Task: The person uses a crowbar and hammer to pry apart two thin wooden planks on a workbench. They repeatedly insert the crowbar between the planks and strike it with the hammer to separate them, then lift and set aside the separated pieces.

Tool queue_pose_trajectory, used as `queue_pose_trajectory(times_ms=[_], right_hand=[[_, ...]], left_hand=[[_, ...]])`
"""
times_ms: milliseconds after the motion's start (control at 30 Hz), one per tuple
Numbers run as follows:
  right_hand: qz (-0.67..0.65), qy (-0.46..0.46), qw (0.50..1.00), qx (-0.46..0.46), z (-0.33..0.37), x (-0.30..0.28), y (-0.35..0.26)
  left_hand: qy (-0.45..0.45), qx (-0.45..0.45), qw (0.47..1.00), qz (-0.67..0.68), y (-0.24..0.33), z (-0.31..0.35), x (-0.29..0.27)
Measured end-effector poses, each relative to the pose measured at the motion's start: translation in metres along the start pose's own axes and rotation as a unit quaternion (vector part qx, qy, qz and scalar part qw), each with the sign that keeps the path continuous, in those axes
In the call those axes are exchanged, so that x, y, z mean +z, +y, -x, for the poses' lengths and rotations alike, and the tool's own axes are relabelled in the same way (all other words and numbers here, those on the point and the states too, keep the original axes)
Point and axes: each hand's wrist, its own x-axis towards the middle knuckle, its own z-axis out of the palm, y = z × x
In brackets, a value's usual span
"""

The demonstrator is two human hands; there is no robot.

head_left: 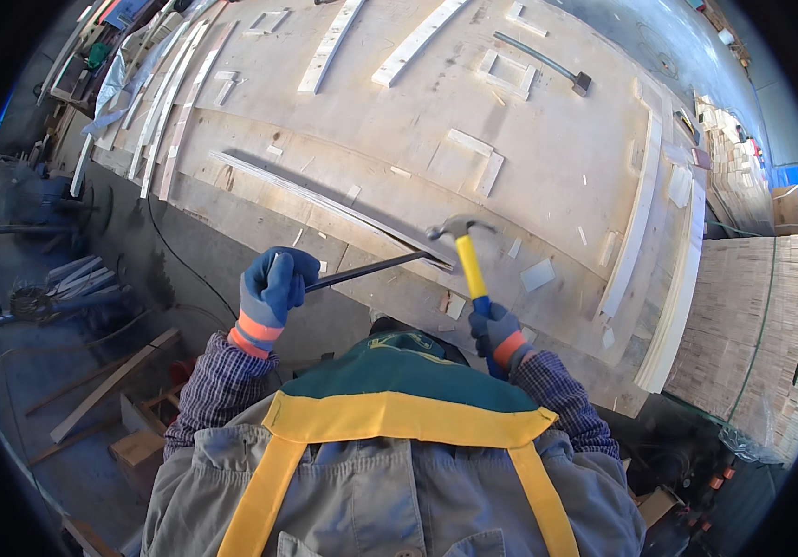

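Note:
My left hand (272,290), in a blue glove with an orange cuff, is wrapped round a dark metal bar (366,269). The bar slants away to the right, and its far tip meets the near end of a long, thin wooden strip (315,199) lying on the wooden worktop (380,139). My right hand (498,336), gloved alike, grips a claw hammer (470,265) by its yellow and blue handle. The hammer's head is up, just right of the bar's tip; whether it touches the bar I cannot tell.
A long-handled hammer (547,60) lies at the back right of the worktop. Small wooden frames (506,74), offcuts (538,275) and long strips (153,121) are spread over it. Stacked wood (742,306) stands at the right; a plank (113,385) and a cable (168,244) are at the left.

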Motion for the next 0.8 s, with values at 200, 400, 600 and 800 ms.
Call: queue_pose_trajectory(times_ms=[200,400,600,800], right_hand=[[0.038,0.104,0.990,-0.092,0.002,0.002,-0.025],[0.043,-0.025,0.999,-0.011,0.007,0.005,-0.035],[0.205,0.046,0.966,-0.150,-0.019,0.011,0.004],[0.214,-0.041,0.973,-0.072,-0.028,0.018,0.016]], left_hand=[[0.017,-0.030,0.999,0.019,0.005,-0.003,0.004],[-0.001,-0.012,1.000,0.001,0.010,-0.003,0.004],[0.016,-0.022,1.000,0.011,0.010,-0.003,0.007],[-0.015,-0.017,0.999,0.026,0.006,-0.005,0.002]])
